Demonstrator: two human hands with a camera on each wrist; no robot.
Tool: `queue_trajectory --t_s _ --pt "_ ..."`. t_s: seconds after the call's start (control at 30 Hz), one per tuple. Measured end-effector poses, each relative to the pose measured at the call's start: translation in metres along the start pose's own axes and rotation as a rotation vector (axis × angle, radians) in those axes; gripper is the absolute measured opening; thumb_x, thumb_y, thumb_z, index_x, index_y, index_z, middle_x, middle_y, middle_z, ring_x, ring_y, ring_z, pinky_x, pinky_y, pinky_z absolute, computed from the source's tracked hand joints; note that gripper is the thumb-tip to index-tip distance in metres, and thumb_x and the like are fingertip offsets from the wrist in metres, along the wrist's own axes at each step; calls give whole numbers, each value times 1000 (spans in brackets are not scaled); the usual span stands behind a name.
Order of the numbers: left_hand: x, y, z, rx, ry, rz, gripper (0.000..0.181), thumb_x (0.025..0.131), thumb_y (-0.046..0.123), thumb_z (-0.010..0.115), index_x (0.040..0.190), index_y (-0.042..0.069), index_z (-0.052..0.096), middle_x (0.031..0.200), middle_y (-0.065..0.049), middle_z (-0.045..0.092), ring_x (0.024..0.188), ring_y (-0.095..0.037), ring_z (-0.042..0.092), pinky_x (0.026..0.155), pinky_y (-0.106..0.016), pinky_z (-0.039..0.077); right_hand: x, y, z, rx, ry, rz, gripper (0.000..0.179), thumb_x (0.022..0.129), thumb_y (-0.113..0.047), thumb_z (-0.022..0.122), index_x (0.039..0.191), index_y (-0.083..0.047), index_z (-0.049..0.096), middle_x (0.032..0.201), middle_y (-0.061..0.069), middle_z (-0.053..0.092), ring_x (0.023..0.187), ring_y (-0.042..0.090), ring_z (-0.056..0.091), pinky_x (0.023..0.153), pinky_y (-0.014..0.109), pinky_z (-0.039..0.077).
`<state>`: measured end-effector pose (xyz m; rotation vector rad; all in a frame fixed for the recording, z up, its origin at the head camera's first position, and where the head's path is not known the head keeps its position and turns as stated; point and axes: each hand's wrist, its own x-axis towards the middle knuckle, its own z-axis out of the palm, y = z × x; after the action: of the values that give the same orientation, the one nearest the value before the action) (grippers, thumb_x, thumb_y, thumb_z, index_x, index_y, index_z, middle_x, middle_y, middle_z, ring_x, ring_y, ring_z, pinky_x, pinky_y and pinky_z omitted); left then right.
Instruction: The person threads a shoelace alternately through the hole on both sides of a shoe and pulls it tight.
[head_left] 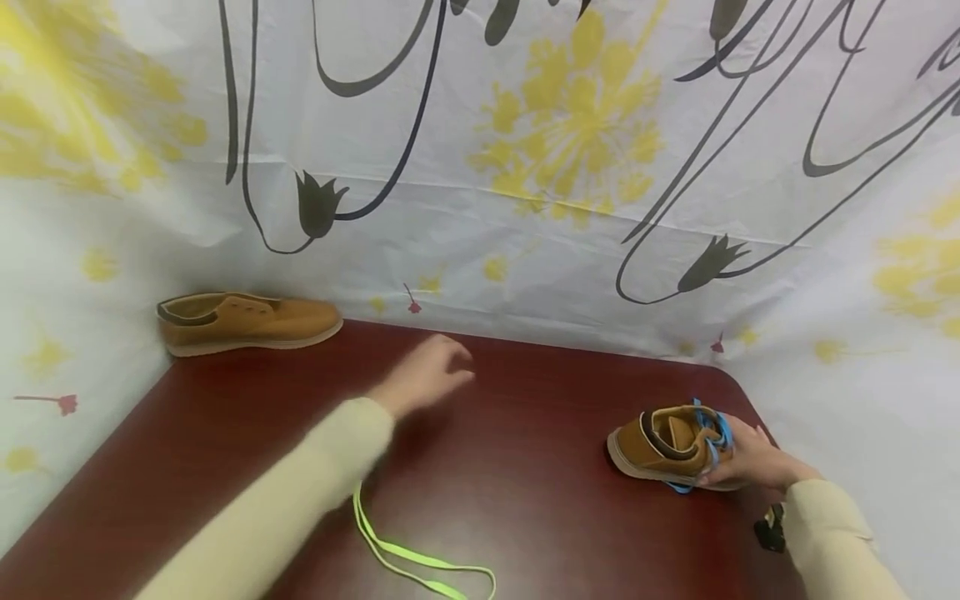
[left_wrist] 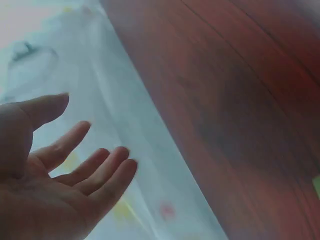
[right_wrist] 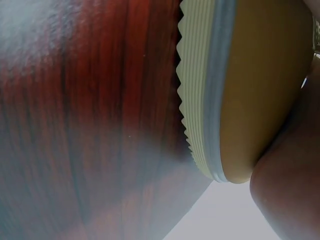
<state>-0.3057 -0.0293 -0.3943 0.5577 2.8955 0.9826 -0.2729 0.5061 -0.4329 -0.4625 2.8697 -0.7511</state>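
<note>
A tan shoe (head_left: 641, 454) with a blue lace (head_left: 724, 432) is at the right side of the table, its toe toward the right. My right hand (head_left: 753, 454) grips it around the toe end. Up close in the right wrist view are the shoe's ridged pale sole (right_wrist: 195, 90) and tan side (right_wrist: 260, 90). My left hand (head_left: 429, 375) is over the back middle of the table, holding nothing. Its fingers are spread and slightly bent in the left wrist view. Left of it, another tan shoe (head_left: 296, 321) without a visible lace sits at the back left corner.
A yellow-green lace (head_left: 420, 557) lies looped on the dark red table (head_left: 540, 425) near the front. A small black object (head_left: 770, 529) shows beside the right sleeve. White sheeting (head_left: 420, 258) with yellow flowers and dark stems encloses the back and sides.
</note>
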Motion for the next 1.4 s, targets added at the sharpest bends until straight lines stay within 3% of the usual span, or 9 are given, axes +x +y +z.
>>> queue_trajectory --t_s 0.1,0.27,0.4,0.53,0.67,0.77,1.0,1.17,1.4 --pt "-14 -42 -35 113 80 -51 49 96 24 69 138 1 57 142 -23 53 129 -39 56 110 -53 46 -4 -1 -3 -19 -1 23 97 67 -19 94 145 2 40 143 35 46 130 57 32 108 83 0" --pt "-40 -102 -109 346 203 -127 71 89 15 74 145 -10 37 140 -40 41 116 -57 53 96 -65 49 -5 3 -4 8 15 18 98 69 -21 93 148 0 39 143 33 45 140 39 31 110 81 -4" --pt "-57 -154 -158 449 158 -195 90 79 20 83 145 -15 32 140 -47 36 125 -65 39 105 -73 35 -2 0 1 -2 29 1 95 67 -22 93 145 -2 42 139 32 49 132 27 39 107 83 1" --pt "-70 -192 -182 478 81 -250 108 72 31 88 148 -14 26 146 -49 24 132 -68 24 110 -78 20 -1 1 2 -6 68 -24 92 65 -23 95 141 -5 47 133 27 55 125 18 41 107 83 3" --pt "-82 -220 -191 446 51 -307 113 71 28 88 152 -12 19 149 -48 14 136 -67 15 107 -82 13 4 0 2 18 77 -50 93 65 -22 95 142 -4 46 134 28 53 133 44 38 107 84 -2" --pt "-87 -233 -190 458 53 -292 109 72 21 87 152 -12 19 149 -45 20 136 -65 19 107 -82 15 4 -1 3 34 60 -36 94 66 -20 94 143 -2 43 136 32 50 132 57 32 107 83 -3" --pt "-87 -246 -190 508 49 -204 105 70 26 88 147 -14 29 135 -48 36 124 -64 34 105 -76 27 0 -3 3 15 68 12 96 63 -23 96 142 -2 46 137 30 52 131 56 35 108 83 3" --pt "-85 -248 -194 493 -9 -240 108 69 46 88 142 -15 37 121 -46 39 104 -60 50 86 -70 46 2 -1 4 24 79 -25 96 63 -22 95 142 -3 45 134 30 52 131 55 34 108 83 0" --pt "-77 -246 -182 524 -40 -244 116 67 65 83 143 -11 40 130 -45 50 112 -63 51 91 -72 45 -5 -3 3 28 81 -27 92 65 -24 95 141 -6 46 133 28 51 131 55 33 107 84 -4"
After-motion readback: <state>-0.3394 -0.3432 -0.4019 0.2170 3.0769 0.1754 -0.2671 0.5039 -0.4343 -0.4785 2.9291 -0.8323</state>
